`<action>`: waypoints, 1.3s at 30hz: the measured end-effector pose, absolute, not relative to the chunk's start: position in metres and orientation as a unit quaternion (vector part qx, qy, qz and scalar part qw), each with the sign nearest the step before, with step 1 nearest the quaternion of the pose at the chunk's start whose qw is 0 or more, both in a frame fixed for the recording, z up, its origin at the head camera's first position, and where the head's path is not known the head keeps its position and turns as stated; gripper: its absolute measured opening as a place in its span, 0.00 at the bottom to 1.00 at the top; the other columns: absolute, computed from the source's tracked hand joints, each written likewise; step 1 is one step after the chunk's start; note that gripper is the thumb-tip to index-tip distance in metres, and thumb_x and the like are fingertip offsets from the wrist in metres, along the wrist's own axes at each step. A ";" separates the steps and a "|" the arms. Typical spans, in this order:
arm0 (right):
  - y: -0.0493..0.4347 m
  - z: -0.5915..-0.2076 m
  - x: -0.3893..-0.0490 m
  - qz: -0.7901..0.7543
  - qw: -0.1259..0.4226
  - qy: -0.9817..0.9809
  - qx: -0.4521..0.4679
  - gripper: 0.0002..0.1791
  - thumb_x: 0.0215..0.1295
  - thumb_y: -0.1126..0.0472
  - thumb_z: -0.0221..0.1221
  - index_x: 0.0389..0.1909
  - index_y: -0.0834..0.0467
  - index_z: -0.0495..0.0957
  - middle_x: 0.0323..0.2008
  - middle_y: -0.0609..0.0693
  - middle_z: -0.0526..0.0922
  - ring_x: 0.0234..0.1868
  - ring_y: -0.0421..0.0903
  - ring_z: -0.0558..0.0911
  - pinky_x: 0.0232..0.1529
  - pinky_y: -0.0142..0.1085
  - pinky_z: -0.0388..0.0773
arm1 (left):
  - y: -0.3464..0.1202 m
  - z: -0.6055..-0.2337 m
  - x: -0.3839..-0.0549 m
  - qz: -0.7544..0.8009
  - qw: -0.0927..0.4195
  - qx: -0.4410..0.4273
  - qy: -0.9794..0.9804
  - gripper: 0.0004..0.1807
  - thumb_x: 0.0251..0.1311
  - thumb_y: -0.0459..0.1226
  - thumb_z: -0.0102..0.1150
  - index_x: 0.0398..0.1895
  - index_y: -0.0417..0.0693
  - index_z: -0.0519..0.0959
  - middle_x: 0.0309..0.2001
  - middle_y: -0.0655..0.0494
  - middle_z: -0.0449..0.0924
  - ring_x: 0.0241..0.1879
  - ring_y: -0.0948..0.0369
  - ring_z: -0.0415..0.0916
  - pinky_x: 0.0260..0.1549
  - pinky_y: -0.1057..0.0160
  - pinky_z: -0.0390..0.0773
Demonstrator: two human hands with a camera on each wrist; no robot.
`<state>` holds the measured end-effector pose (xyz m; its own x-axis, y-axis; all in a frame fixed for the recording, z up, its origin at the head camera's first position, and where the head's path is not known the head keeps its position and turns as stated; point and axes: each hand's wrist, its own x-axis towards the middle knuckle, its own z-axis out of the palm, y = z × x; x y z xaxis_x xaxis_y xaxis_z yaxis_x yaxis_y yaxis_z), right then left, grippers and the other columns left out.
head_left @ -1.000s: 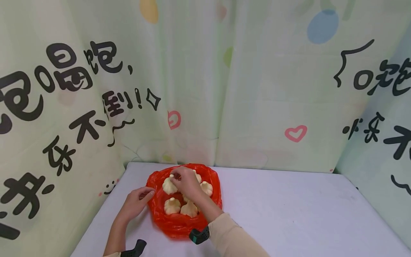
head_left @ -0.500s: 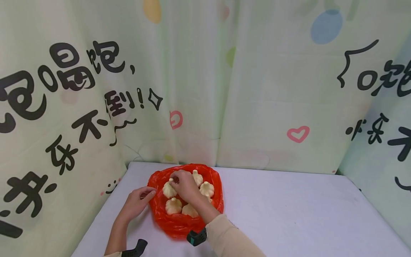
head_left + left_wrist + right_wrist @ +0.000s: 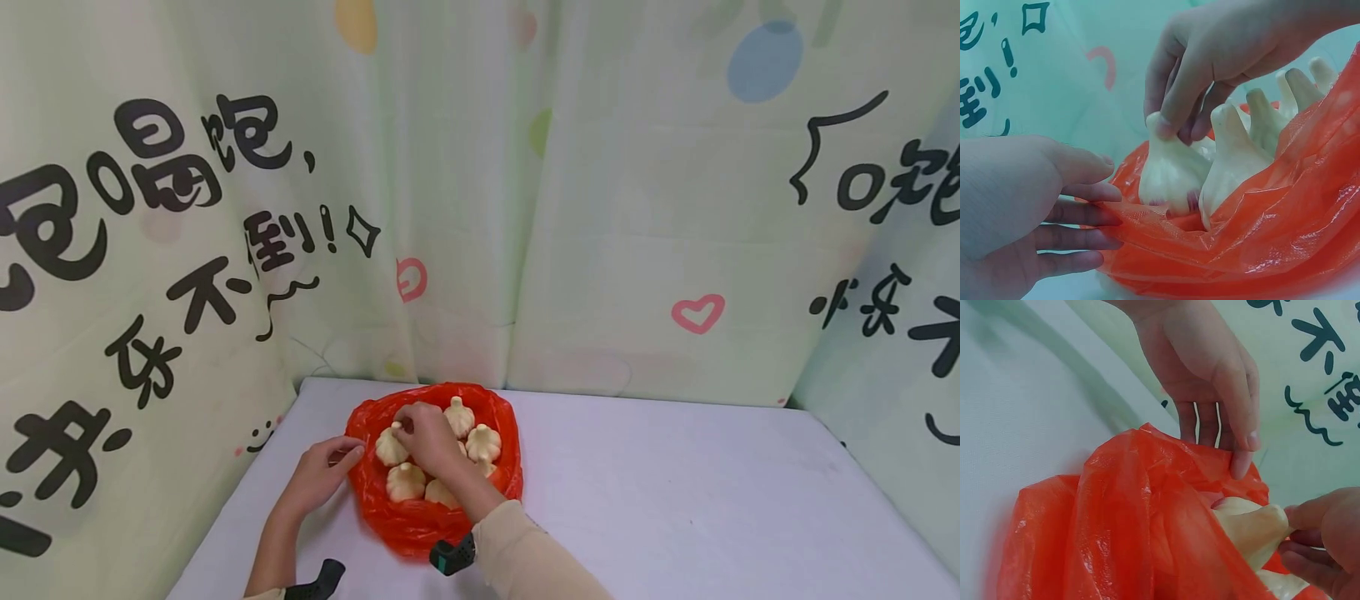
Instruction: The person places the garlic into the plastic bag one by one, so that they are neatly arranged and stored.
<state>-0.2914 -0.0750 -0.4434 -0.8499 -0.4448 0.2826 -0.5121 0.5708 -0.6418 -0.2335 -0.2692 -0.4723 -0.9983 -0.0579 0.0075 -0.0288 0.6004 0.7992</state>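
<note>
A red plastic bag (image 3: 405,532) sits wide at the mouth on the table, with several pale garlic bulbs (image 3: 406,482) inside. My right hand (image 3: 431,439) reaches over the bag and pinches one garlic bulb (image 3: 1169,169) by its stem, at the bag's left side. The left wrist view shows purple marks low on that bulb. At the bag's left rim is my left hand (image 3: 318,475), its fingers nearly straight and touching the plastic. In the right wrist view the red film partly hides those left fingertips (image 3: 1209,434). My right forearm covers part of the other bulbs.
A white table (image 3: 675,500) extends to the right of the bag. Behind and at both sides hangs a pale curtain (image 3: 600,250) with black lettering and coloured shapes. Each wrist wears a dark strap-on device (image 3: 453,556).
My right hand has shifted slightly left and down with the pinched bulb, and more of the bulbs behind it show. The left hand stays at the bag's rim.
</note>
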 end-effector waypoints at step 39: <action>-0.020 -0.431 -0.291 0.419 0.101 -0.877 0.214 0.10 0.65 0.63 0.60 0.45 0.61 0.82 0.40 0.52 0.85 0.40 0.46 0.82 0.42 0.33 0.84 | -0.270 -0.464 -0.242 -0.428 0.046 0.041 -0.902 0.21 0.69 0.41 0.50 0.63 0.46 0.71 0.65 0.40 0.61 0.63 0.42 0.63 0.59 0.42 0.73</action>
<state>-0.2911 -0.0198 -0.4306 -0.8879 -0.2907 0.3564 -0.4599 0.5581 -0.6906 -0.2419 -0.2699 -0.4636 -0.9925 -0.1126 0.0479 -0.0341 0.6306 0.7754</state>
